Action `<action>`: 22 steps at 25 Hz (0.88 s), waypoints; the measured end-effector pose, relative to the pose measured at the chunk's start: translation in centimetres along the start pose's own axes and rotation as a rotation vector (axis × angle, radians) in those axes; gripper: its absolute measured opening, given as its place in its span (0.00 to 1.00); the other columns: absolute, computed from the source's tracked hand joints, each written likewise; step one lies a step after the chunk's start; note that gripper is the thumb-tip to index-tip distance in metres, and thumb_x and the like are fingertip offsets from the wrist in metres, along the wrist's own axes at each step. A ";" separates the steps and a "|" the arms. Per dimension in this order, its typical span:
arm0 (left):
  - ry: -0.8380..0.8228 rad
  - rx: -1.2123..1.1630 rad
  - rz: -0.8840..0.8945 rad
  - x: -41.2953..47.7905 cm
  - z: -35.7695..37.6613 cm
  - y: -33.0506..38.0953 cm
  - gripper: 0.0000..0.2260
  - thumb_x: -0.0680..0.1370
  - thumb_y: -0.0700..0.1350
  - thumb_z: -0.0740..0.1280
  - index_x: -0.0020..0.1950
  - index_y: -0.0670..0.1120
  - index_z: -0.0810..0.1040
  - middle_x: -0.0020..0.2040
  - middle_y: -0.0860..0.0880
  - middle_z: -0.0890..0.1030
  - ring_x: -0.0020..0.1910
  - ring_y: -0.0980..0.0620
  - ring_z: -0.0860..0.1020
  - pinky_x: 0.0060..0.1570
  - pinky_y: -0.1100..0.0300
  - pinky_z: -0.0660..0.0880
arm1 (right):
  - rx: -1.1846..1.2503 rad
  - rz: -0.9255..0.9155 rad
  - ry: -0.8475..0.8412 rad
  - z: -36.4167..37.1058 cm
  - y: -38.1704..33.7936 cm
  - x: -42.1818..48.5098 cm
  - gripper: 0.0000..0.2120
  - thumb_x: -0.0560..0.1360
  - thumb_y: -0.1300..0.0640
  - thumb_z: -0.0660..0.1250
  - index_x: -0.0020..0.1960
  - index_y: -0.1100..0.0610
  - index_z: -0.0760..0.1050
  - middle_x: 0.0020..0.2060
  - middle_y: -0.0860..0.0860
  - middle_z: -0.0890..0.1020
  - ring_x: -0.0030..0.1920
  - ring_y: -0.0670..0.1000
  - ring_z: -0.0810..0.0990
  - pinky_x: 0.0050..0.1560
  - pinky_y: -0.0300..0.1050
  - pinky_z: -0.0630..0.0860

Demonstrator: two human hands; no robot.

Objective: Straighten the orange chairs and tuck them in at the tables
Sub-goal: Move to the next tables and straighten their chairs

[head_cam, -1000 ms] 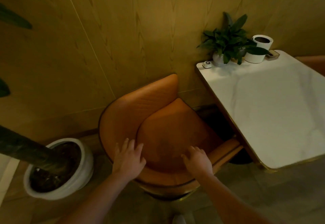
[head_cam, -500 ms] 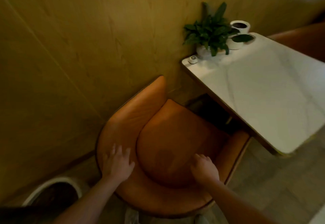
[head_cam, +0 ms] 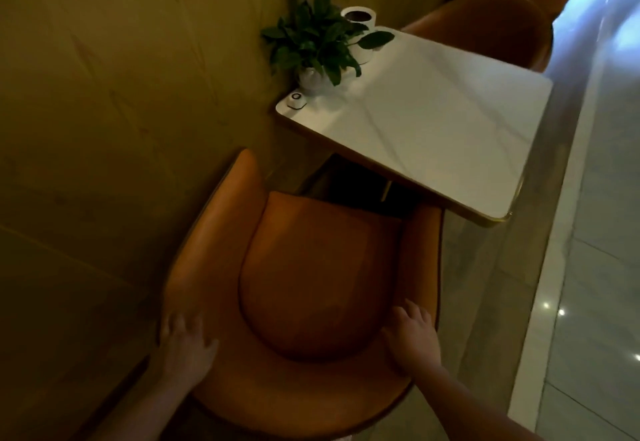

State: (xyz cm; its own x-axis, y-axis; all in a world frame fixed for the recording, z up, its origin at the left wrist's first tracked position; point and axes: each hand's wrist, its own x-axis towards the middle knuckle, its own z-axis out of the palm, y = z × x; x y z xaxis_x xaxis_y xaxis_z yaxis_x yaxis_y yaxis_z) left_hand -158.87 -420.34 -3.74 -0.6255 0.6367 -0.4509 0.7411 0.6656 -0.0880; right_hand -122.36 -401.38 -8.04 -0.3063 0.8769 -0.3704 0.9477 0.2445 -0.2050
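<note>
On one orange chair [head_cam: 311, 285], two hands [head_cam: 187, 347] [head_cam: 412, 340]

Going off the table [head_cam: 433, 136]: the near chair [head_cam: 311, 267] is sitting at its front edge, just reaching it, and the far chair [head_cam: 491, 25] is sitting behind the opposite edge. The wall [head_cam: 104, 94] is running along the table's left side. On the table by that wall, a small puck [head_cam: 296, 100] is lying at the near corner, a potted plant [head_cam: 311, 39] is standing behind it, and a round container [head_cam: 360, 18] is standing at the far corner. The left hand [head_cam: 185, 347] and right hand [head_cam: 412, 336] are resting on the near chair's back.
</note>
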 end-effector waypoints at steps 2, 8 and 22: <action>-0.006 -0.019 -0.006 1.2 0.4 -0.5 0.34 0.81 0.60 0.62 0.81 0.47 0.55 0.79 0.39 0.59 0.78 0.39 0.56 0.77 0.48 0.51 | 0.014 0.045 -0.006 0.6 -0.1 0.3 0.25 0.78 0.43 0.63 0.72 0.51 0.68 0.76 0.54 0.62 0.75 0.58 0.56 0.74 0.53 0.58; -0.062 0.089 0.026 4.8 0.6 -0.8 0.33 0.78 0.63 0.61 0.80 0.52 0.60 0.77 0.43 0.63 0.76 0.41 0.60 0.73 0.42 0.59 | -0.058 0.058 -0.046 2.2 -2.2 0.2 0.26 0.78 0.41 0.61 0.73 0.51 0.67 0.76 0.54 0.62 0.76 0.58 0.55 0.76 0.56 0.53; -0.389 0.292 0.579 8.3 -0.1 -0.2 0.24 0.79 0.61 0.55 0.75 0.56 0.67 0.73 0.51 0.73 0.73 0.49 0.68 0.76 0.35 0.44 | 0.092 0.195 -0.532 3.4 -14.7 -5.0 0.15 0.71 0.36 0.61 0.44 0.45 0.79 0.40 0.44 0.80 0.40 0.44 0.77 0.40 0.43 0.73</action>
State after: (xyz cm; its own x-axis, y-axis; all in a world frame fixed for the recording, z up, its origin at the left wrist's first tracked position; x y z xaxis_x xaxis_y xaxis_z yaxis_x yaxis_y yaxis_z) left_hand -164.23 -415.17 -7.41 -0.0256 0.6344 -0.7726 0.9934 0.1022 0.0510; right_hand -135.10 -410.75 -6.27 -0.1521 0.5676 -0.8091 0.9868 0.0411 -0.1566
